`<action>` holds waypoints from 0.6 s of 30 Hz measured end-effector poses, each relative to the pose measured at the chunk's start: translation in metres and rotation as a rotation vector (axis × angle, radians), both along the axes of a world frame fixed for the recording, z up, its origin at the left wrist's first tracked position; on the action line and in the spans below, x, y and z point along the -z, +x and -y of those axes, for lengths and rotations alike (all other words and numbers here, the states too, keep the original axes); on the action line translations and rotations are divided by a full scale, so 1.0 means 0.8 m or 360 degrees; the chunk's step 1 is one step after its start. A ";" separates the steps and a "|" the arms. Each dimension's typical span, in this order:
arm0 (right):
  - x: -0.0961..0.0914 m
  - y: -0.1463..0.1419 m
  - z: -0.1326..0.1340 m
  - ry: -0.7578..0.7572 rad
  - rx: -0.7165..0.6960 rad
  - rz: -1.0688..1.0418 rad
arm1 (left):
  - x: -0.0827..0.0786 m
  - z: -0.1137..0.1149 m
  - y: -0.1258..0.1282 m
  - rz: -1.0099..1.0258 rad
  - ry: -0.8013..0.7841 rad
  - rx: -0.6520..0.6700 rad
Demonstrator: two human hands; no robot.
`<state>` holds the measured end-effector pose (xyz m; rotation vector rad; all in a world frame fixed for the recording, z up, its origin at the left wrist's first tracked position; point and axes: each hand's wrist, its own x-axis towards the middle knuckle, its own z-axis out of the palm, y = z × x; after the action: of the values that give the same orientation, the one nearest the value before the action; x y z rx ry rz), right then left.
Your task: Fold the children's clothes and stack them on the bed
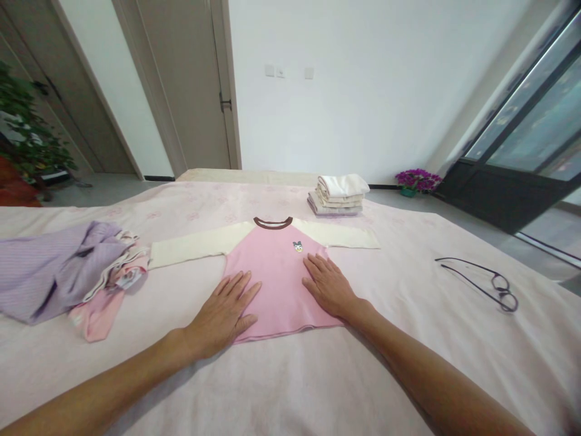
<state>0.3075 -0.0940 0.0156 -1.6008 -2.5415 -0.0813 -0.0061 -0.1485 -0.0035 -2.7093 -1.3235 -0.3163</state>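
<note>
A pink long-sleeved shirt [276,278] with cream sleeves and a brown neckband lies spread flat, its collar pointing away from me. A small cartoon face decorates the chest. My left hand [222,315] rests flat on the shirt's lower left side, fingers spread. On the right side of the body, below the sleeve, my right hand [329,284] lies flat with its fingers outstretched. Both palms face down on the fabric and neither hand grasps anything. Parts of the shirt's side edges are hidden under the hands.
The shirt lies on a pale pink sheet [290,387]. Crumpled purple and pink clothes [68,266] are heaped at the left. Folded clothes [340,194] form a stack at the back. Eyeglasses [502,290] lie at the right. Purple flowers [417,180] stand beyond, near the wall.
</note>
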 end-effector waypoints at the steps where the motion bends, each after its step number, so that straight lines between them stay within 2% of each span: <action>1: -0.001 0.007 0.001 0.0007 0.0030 0.0001 | -0.002 0.004 -0.005 0.0000 0.0032 0.0029; 5: -0.005 0.020 0.006 0.0054 0.0189 0.0017 | -0.013 0.020 -0.016 0.0085 0.0138 0.0252; 8: -0.009 0.022 0.014 0.0126 0.0344 0.0055 | -0.025 0.033 -0.019 0.0207 0.0104 0.0416; 13: -0.018 0.034 0.039 0.0166 0.0634 0.0168 | -0.033 0.044 -0.026 0.0297 -0.0010 0.0433; 18: -0.016 0.040 0.058 0.0053 0.0700 0.0148 | -0.036 0.044 -0.031 0.0317 -0.0147 0.0475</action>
<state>0.3397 -0.1405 0.0283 -2.1561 -2.1857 -0.2456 -0.0308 -0.1836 0.0252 -3.0220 -0.9913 -0.5791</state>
